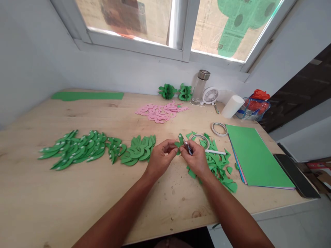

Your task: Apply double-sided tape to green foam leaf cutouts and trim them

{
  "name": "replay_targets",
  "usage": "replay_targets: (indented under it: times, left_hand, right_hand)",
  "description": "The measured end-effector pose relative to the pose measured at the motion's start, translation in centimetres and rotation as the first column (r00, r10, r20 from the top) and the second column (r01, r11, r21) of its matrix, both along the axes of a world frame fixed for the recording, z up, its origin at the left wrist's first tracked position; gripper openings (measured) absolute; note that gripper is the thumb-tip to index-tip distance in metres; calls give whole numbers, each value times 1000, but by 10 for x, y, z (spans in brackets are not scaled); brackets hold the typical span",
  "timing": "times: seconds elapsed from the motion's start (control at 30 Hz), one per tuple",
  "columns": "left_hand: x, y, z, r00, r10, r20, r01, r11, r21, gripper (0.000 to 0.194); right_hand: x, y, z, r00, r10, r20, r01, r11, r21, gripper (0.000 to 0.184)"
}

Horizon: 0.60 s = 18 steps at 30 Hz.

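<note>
Over the middle of the table, my left hand (161,156) is closed, pinching a small green paper cutout (180,137) with a white patch near its tip. My right hand (195,158) meets it from the other side, its fingers around a small dark pair of scissors (190,150), partly hidden by the fingers. Left of my hands lies a cluster of curved green paper cutouts (137,150). Farther left, a bigger heap of green cutouts (85,148) carries white patches. Green paper scraps (219,168) spread beside and beneath my right forearm.
Tape rolls (219,129) and a white pen (216,152) lie near the scraps. At right are green paper sheets (258,155) and a black flat object (294,174). Behind stand pink cutouts (160,113), a glass bottle (200,88), a small fan (210,95) and a white roll (232,106).
</note>
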<state>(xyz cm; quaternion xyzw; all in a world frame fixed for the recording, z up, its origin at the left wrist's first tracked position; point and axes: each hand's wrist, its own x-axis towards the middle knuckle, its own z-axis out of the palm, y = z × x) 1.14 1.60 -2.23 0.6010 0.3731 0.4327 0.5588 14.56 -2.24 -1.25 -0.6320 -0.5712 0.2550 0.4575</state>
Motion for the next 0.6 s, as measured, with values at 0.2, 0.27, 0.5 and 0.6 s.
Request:
replay_targets:
  times: [0.2,0.27,0.5,0.6]
  left_hand:
    - [1,-1,4,998,-48,-48,46,998,-53,13]
    - [0,-2,5,996,-76,-35,73,995,-68,13]
    - [1,-3,5,991,-131,1,130,986,-105,9]
    - [1,-2,3,996,-90,9,91,989,-115,9]
  right_hand:
    - [5,2,0,999,-44,-27,44,999,-20,13]
    - [6,2,1,998,-45,-33,44,999,-25,13]
    - [5,2,-1,998,-25,-51,25,1000,-14,12]
    - [5,2,-1,999,-34,-32,34,999,-4,14]
